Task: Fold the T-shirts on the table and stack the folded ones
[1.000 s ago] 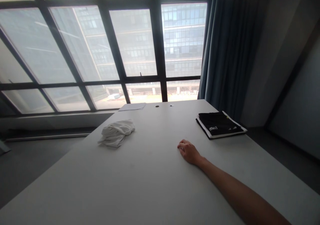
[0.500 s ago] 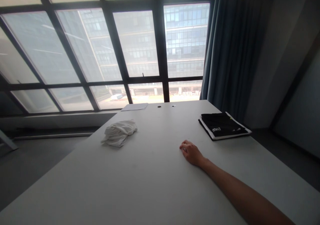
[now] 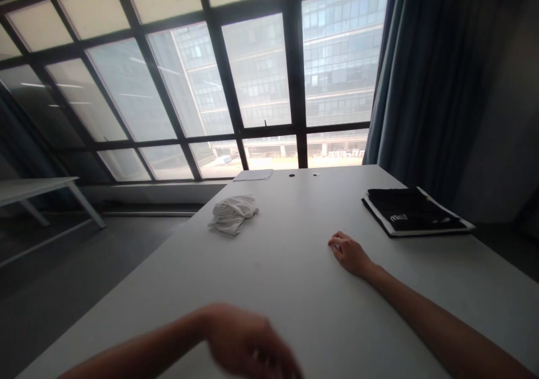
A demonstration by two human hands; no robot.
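My right hand [image 3: 351, 254] rests on the white table [image 3: 295, 289], fingers curled loosely under with nothing in them. My left hand [image 3: 248, 342] hovers low over the table's near edge, smeared by motion, so its fingers cannot be read. A crumpled white cloth [image 3: 233, 213] lies further back on the left, well beyond both hands. Stacked black and white folded garments [image 3: 412, 217] sit at the right, a short way past my right hand.
A sheet of paper [image 3: 254, 174] lies at the table's far edge by two small holes [image 3: 303, 174]. Behind are large windows and a dark blue curtain [image 3: 421, 76]. Another white table [image 3: 33, 188] stands at the left.
My left forearm and hand have come into view at the bottom. The view has swung left. My right hand stays put on the table.
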